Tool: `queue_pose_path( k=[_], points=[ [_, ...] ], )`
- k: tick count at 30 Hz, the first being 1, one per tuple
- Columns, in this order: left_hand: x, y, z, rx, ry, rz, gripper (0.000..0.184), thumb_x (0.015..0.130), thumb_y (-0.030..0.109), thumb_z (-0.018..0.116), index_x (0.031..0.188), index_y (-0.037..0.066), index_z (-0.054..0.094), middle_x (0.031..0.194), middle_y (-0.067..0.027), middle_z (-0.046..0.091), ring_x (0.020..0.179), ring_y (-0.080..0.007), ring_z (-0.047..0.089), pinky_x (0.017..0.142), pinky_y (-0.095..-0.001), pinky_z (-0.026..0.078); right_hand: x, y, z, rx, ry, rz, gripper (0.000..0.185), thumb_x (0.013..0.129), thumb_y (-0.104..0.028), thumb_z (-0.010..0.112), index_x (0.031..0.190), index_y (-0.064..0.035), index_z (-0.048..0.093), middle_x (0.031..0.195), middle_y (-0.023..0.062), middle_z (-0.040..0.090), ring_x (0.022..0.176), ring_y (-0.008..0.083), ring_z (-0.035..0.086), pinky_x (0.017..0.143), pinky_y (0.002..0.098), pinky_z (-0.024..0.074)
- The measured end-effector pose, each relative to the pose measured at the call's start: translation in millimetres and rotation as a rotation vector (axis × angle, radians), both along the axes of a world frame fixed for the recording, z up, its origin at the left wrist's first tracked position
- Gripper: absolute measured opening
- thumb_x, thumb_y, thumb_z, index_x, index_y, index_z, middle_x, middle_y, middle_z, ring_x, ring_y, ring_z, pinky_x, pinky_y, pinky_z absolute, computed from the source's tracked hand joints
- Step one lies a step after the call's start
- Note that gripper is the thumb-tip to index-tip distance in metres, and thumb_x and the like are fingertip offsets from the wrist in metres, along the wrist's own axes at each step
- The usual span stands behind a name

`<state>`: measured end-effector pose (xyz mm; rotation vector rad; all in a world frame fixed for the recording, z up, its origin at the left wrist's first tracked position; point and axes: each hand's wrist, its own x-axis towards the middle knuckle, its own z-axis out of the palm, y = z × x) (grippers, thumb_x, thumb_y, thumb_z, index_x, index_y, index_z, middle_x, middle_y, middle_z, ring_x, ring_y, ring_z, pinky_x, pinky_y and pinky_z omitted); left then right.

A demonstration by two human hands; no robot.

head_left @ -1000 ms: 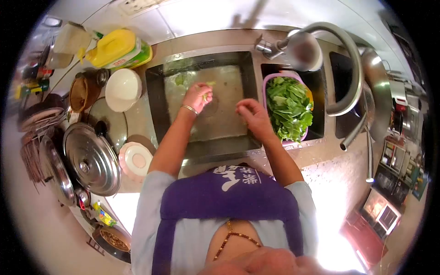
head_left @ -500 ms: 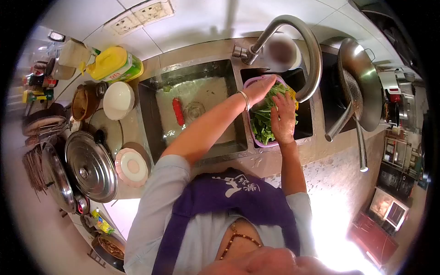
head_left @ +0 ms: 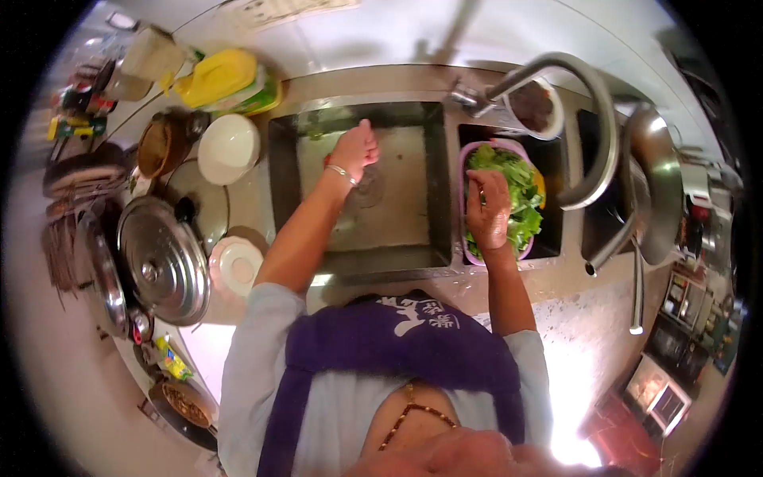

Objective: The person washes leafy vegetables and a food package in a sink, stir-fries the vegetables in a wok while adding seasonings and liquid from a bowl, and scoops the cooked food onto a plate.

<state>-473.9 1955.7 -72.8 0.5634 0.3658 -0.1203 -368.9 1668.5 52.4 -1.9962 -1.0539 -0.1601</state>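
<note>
Over the large sink basin point(head_left: 397, 238) on the left, my left hand point(head_left: 355, 151) hangs with its fingers curled in. What they hold, if anything, is hidden. A bit of the red object point(head_left: 327, 160) shows beside the wrist; the arm covers most of it. My right hand point(head_left: 489, 213) is at the leafy greens point(head_left: 520, 179), its fingers bent in among the leaves and closed on them. These greens fill a purple basket point(head_left: 464, 226) standing in the smaller basin. Something yellow point(head_left: 540, 191) shows at the basket's right side.
The curved faucet point(head_left: 588, 71) arches over the small basin, near a white bowl with dark contents point(head_left: 532, 110). To the right are a wok point(head_left: 660, 183) and long handles. A white bowl point(head_left: 229, 149), a yellow jug point(head_left: 226, 78) and pot lids point(head_left: 163, 262) crowd the left counter.
My left hand has left the greens and moved left over the large basin, its fingers now curled. My right hand has gone from lying flat on the greens to bent fingers. The view has shifted.
</note>
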Motion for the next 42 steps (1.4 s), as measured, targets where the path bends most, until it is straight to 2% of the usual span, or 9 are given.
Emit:
queue_pose_path(
  k=[3, 5, 11, 17, 22, 26, 32, 38, 42],
  points=[
    [-77, 47, -48, 0.456, 0.201, 0.014, 0.032, 0.091, 0.034, 0.049, 0.081, 0.005, 0.056, 0.076, -0.0113, 0.059, 0.076, -0.0274, 0.061, 0.067, -0.0398, 0.05, -20, 31, -32, -0.162, 0.168, 0.209, 0.015, 0.077, 0.004, 0.057, 0.09, -0.0019, 0.06, 0.087, 0.0178, 0.058, 0.081, 0.0368, 0.057, 0.071, 0.0418, 0.0473],
    [-109, 49, -81, 1.773, 0.62, 0.014, 0.035, 0.089, 0.035, 0.048, 0.085, 0.002, 0.058, 0.085, -0.0197, 0.064, 0.084, -0.0349, 0.061, 0.07, -0.0433, 0.048, -30, 49, -57, -0.337, 0.205, 0.281, 0.015, 0.077, 0.002, 0.057, 0.092, -0.0021, 0.059, 0.088, 0.0196, 0.058, 0.084, 0.0388, 0.057, 0.072, 0.043, 0.0476],
    [-149, -10, -49, 1.65, 0.761, -0.687, 0.044, 0.085, 0.038, 0.053, 0.105, 0.0, 0.061, 0.103, -0.0238, 0.061, 0.097, -0.0395, 0.058, 0.087, -0.0438, 0.046, -52, 89, -167, -1.097, 0.202, 0.365, 0.027, 0.08, -0.012, 0.06, 0.106, -0.0072, 0.058, 0.101, 0.0206, 0.055, 0.093, 0.0382, 0.053, 0.08, 0.0428, 0.0452],
    [-166, -57, -81, 1.414, 0.387, -1.07, 0.041, 0.086, 0.033, 0.049, 0.109, 0.001, 0.061, 0.108, -0.0251, 0.06, 0.102, -0.0376, 0.058, 0.091, -0.0417, 0.045, -134, 104, -200, -0.543, 0.541, 0.599, 0.026, 0.08, -0.018, 0.061, 0.103, -0.0071, 0.058, 0.102, 0.0208, 0.057, 0.098, 0.0362, 0.054, 0.083, 0.0438, 0.0443],
    [-181, -80, -56, 1.323, 0.363, -1.337, 0.033, 0.084, 0.017, 0.044, 0.106, 0.0, 0.062, 0.107, -0.0222, 0.062, 0.101, -0.034, 0.06, 0.087, -0.0409, 0.046, -164, 113, -205, -0.652, 0.693, 0.822, 0.016, 0.081, -0.017, 0.06, 0.091, -0.0041, 0.06, 0.084, 0.0163, 0.06, 0.082, 0.0307, 0.058, 0.074, 0.0406, 0.0458],
    [-178, -67, -15, 1.335, 0.255, -1.395, 0.03, 0.083, 0.018, 0.049, 0.105, 0.002, 0.062, 0.103, -0.018, 0.064, 0.093, -0.0325, 0.062, 0.082, -0.0418, 0.047, -160, 98, -195, -0.624, 0.888, 0.833, 0.012, 0.082, -0.014, 0.057, 0.086, -0.0026, 0.058, 0.072, 0.0112, 0.058, 0.066, 0.0197, 0.052, 0.063, 0.0338, 0.0444],
    [-184, -37, -35, 1.477, 0.656, -0.276, 0.025, 0.084, 0.024, 0.053, 0.1, 0.006, 0.062, 0.094, -0.0179, 0.063, 0.09, -0.0338, 0.06, 0.08, -0.0417, 0.047, -116, 46, -183, -0.796, 1.082, 0.535, 0.01, 0.081, -0.003, 0.05, 0.088, -0.0031, 0.057, 0.075, 0.0028, 0.054, 0.066, 0.0128, 0.049, 0.06, 0.0284, 0.0428],
    [-156, -45, -85, 1.731, 0.573, -0.308, 0.026, 0.085, 0.027, 0.052, 0.096, 0.006, 0.061, 0.097, -0.0178, 0.062, 0.091, -0.0345, 0.059, 0.081, -0.0437, 0.045, -90, 24, -177, -0.584, 1.324, 0.31, 0.013, 0.084, -0.009, 0.054, 0.093, -0.0021, 0.058, 0.081, 0.0081, 0.058, 0.075, 0.0218, 0.057, 0.065, 0.0358, 0.046],
    [-133, -63, -93, 1.266, 0.429, -0.602, 0.029, 0.083, 0.029, 0.055, 0.1, 0.006, 0.061, 0.096, -0.0192, 0.06, 0.093, -0.037, 0.056, 0.081, -0.0438, 0.045, -107, 25, -193, -0.369, 1.594, 0.186, 0.017, 0.087, -0.006, 0.046, 0.1, -0.0024, 0.057, 0.09, 0.0081, 0.06, 0.082, 0.0195, 0.06, 0.067, 0.0342, 0.0502]
  ],
)
